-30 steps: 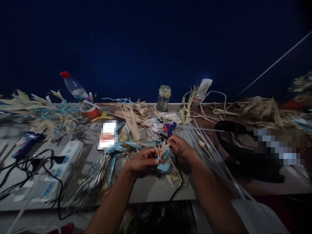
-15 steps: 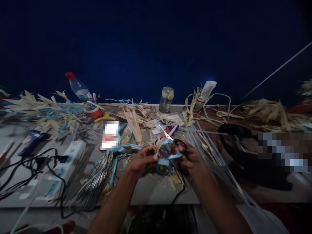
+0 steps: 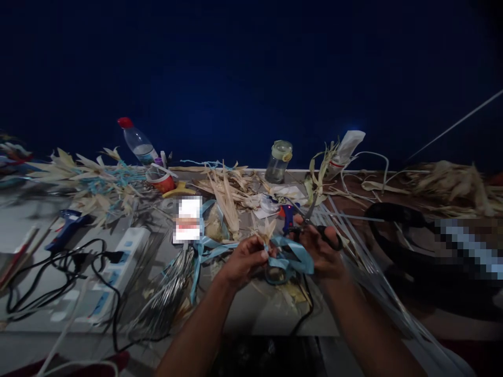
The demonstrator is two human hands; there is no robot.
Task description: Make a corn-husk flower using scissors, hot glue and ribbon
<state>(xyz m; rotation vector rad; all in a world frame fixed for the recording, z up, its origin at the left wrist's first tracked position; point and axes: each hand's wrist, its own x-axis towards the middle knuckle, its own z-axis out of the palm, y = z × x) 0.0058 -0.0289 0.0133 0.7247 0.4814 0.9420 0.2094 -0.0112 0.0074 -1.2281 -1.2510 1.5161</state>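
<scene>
Pinched in my left hand (image 3: 244, 263) is a small corn husk flower (image 3: 269, 229), its pale tips pointing up. A light blue ribbon (image 3: 302, 257) runs from the base of the flower toward the right and lies curled between my hands. My right hand (image 3: 327, 259) has its fingers in the black handles of a pair of scissors (image 3: 311, 210), whose blades are apart and point away from me. Below the ribbon, a round roll (image 3: 275, 276) is partly hidden. A blue glue gun (image 3: 288, 217) with a small red light lies just beyond my hands.
Dried corn husks (image 3: 223, 201) lie across the back, beside a lidded jar (image 3: 280, 159) and a tilted red-capped bottle (image 3: 137, 144). To the left are a power strip (image 3: 121, 272) with black cords and a bundle of wires (image 3: 173, 288). Clear sticks (image 3: 369, 277) and a black band (image 3: 387, 212) lie right.
My right hand has drawn the scissors right, away from the flower, and the blades have swung from pointing left to pointing away. The ribbon now hangs looser. The whole view has shifted slightly.
</scene>
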